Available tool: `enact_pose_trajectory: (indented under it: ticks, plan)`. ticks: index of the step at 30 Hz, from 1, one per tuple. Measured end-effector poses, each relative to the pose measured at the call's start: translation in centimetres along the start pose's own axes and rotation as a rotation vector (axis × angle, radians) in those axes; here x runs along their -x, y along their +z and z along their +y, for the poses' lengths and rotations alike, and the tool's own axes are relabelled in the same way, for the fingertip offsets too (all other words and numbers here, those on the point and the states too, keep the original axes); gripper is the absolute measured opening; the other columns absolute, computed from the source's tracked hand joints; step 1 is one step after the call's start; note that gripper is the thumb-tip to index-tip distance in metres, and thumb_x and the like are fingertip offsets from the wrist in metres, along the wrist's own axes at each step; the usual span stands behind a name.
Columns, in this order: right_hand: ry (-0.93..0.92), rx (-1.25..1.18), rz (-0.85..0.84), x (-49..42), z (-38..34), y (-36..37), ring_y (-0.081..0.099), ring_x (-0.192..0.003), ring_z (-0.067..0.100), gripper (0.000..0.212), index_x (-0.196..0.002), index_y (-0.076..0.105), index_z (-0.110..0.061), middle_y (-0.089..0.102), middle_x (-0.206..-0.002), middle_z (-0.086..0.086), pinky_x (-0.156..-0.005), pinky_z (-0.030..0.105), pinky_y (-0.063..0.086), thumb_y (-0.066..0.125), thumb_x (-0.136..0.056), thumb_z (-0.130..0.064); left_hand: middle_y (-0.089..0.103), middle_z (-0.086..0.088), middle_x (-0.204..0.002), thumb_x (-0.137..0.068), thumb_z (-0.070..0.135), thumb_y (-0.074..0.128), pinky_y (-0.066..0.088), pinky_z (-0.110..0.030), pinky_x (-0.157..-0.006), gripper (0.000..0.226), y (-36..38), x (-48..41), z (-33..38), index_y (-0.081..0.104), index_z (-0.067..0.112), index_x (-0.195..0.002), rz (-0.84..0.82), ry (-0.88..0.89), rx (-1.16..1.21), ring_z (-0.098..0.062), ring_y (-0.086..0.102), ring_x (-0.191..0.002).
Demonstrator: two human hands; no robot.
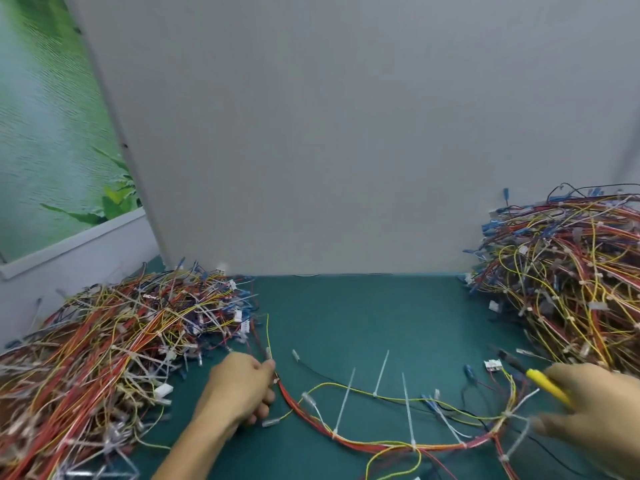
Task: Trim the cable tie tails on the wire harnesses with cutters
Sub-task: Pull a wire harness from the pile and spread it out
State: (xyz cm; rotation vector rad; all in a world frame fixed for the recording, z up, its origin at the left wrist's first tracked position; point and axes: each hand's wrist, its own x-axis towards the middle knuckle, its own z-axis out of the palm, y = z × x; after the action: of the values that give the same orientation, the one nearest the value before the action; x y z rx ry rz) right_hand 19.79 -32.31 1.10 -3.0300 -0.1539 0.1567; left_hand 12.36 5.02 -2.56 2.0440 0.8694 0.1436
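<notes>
A wire harness [381, 445] of red, yellow and black wires lies across the green mat between my hands. Several white cable tie tails [346, 400] stick up from it. My left hand [239, 389] pinches the harness's left end, fingers closed on the red and yellow wires. My right hand [595, 410] is blurred at the right edge and holds yellow-handled cutters [547, 386], with the dark jaws pointing up and left toward the harness's right end.
A big tangled pile of harnesses [104, 358] with long tie tails fills the left side. Another pile [568, 271] rises at the right. A grey panel [346, 133] stands behind the green mat [363, 313].
</notes>
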Motion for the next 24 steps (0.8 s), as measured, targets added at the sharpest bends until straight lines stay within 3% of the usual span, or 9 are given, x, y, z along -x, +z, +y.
enact_pose_trajectory:
  ticks: [3,5,7,9,13,18,24]
  plan:
    - [-0.019,-0.078,0.251,-0.1,-2.1,0.1,0.055,-0.059,0.009,0.037,-0.078,0.044,-0.026,0.057,-0.065,-0.002,-0.057,0.031,0.049,0.066,-0.078,-0.056,0.067,-0.002,-0.051,-0.095,0.036,0.051,0.05,-0.023,-0.046,0.042,-0.4,-0.8,-0.1,0.067,0.008,-0.067,0.087,0.04,-0.132,-0.018,0.061,-0.041]
    - [-0.1,-0.144,0.291,0.3,-5.2,0.0,0.055,-0.058,0.01,0.032,-0.083,0.041,-0.027,0.055,-0.064,-0.004,-0.054,0.032,0.046,0.065,-0.08,-0.049,0.067,-0.001,-0.052,-0.09,0.044,0.055,0.052,-0.023,-0.054,0.042,0.0,-0.9,-0.1,0.067,0.011,-0.067,0.108,0.068,-0.245,-0.017,0.063,-0.047]
    - [-0.209,-0.139,0.27,0.3,-8.7,0.6,0.057,-0.069,0.014,0.028,-0.084,0.038,-0.026,0.05,-0.069,-0.008,-0.055,0.034,0.04,0.061,-0.084,-0.042,0.071,0.001,-0.071,-0.083,0.052,0.06,0.052,-0.027,-0.066,0.036,0.8,-0.7,0.1,0.064,0.018,-0.073,0.134,0.099,-0.356,-0.02,0.066,-0.072]
    - [-0.319,-0.073,0.203,-0.2,-11.7,1.9,0.058,-0.089,0.021,0.02,-0.087,0.035,-0.026,0.051,-0.082,-0.008,-0.061,0.034,0.036,0.055,-0.087,-0.032,0.067,0.001,-0.09,-0.077,0.052,0.065,0.046,-0.029,-0.069,0.029,1.6,-0.4,0.4,0.06,0.024,-0.085,0.158,0.112,-0.43,-0.024,0.063,-0.09]
    - [-0.448,-0.022,0.065,-1.5,-14.8,5.1,0.055,-0.1,0.027,0.015,-0.092,0.037,-0.027,0.057,-0.105,-0.002,-0.065,0.034,0.032,0.05,-0.087,-0.023,0.066,0.002,-0.097,-0.077,0.031,0.066,0.047,-0.029,-0.071,0.019,2.2,-0.4,0.5,0.059,0.028,-0.095,0.166,0.125,-0.402,-0.025,0.062,-0.094]
    - [-0.382,0.0,0.117,-2.9,-15.5,6.6,0.059,-0.095,0.029,0.01,-0.094,0.039,-0.024,0.059,-0.1,0.0,-0.062,0.034,0.032,0.043,-0.088,-0.019,0.07,0.001,-0.085,-0.078,0.022,0.063,0.055,-0.036,-0.078,0.007,2.1,-1.5,-0.2,0.06,0.026,-0.084,0.155,0.148,-0.259,-0.023,0.066,-0.084]
    - [-0.022,-0.194,0.151,-5.6,-14.8,5.8,0.058,-0.094,0.034,0.009,-0.089,0.038,-0.018,0.061,-0.101,0.01,-0.068,0.033,0.035,0.046,-0.087,-0.02,0.069,-0.002,-0.058,-0.086,0.015,0.055,0.06,-0.036,-0.056,0.012,1.3,-2.3,-1.0,0.063,0.016,-0.077,0.15,0.104,-0.022,-0.018,0.068,-0.052]
